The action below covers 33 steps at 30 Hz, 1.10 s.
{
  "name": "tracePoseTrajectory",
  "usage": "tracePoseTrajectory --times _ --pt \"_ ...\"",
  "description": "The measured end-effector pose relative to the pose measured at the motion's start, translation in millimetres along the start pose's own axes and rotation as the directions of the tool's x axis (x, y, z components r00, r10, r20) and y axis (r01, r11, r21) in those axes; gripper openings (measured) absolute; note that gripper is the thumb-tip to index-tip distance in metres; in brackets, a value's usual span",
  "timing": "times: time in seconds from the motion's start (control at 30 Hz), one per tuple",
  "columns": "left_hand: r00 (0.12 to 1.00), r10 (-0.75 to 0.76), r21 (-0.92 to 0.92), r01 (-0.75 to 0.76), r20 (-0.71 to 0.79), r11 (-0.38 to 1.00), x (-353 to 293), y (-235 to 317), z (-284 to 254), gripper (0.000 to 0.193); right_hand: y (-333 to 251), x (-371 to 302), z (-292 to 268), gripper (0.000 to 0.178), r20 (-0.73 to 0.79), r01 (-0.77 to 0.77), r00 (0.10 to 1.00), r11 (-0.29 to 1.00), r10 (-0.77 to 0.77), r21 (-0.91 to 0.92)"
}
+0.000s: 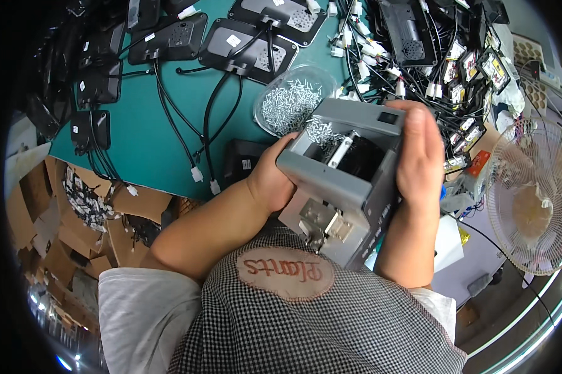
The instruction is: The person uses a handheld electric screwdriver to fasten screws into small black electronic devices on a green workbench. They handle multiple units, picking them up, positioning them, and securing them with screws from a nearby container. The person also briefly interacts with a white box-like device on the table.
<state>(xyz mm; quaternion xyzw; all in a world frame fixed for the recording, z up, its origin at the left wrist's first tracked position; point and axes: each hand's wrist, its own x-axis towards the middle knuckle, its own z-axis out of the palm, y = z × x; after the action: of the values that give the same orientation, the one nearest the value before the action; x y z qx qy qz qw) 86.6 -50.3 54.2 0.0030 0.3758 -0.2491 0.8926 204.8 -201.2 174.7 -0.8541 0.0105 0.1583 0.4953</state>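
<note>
Between my two hands I hold a grey metal screw feeder [324, 177], a box with an open top, tilted over the table's near edge. My left hand [273, 174] is closed on its left side, and my right hand [420, 149] lies along its right side with the fingers up at the far corner. Small silver screws [321, 134] are heaped in the feeder's far left part, beside a pale metal rail [343, 149]. A clear plastic tub [262, 109] of similar screws stands just behind, partly hidden by the feeder.
Black device housings with cables [250, 47] lie across the green table mat [156, 131]. At the far right is a tangle of black cables with white connectors [368, 53]. A wire-caged fan [530, 199] stands at the right. Cardboard boxes [50, 218] fill the lower left.
</note>
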Motion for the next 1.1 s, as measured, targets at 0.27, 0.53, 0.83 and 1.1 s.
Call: tracePoseTrajectory --times 0.27,0.53,0.83,1.1 --pt "0.978 -0.21 -0.033 0.21 -0.004 0.977 4.4 1.5 -16.2 0.049 45.3 6.1 13.2 0.04 0.013 -0.033 0.999 0.972 0.038 -0.233" --pt "0.979 -0.048 0.037 0.042 0.196 0.998 4.3 0.8 -12.4 0.042 24.9 3.8 -0.7 0.043 0.03 0.008 1.0 0.99 -0.004 -0.14" --pt "0.997 -0.021 0.071 0.016 0.068 0.997 7.6 -2.3 0.3 0.042 48.7 2.4 -2.8 0.039 -0.01 -0.004 1.0 0.997 0.005 0.082" --pt "0.94 0.228 0.558 -0.336 0.255 0.759 -4.9 -21.3 43.2 0.049 76.7 -15.0 -25.3 0.049 -0.131 0.097 0.991 0.86 -0.036 0.501"
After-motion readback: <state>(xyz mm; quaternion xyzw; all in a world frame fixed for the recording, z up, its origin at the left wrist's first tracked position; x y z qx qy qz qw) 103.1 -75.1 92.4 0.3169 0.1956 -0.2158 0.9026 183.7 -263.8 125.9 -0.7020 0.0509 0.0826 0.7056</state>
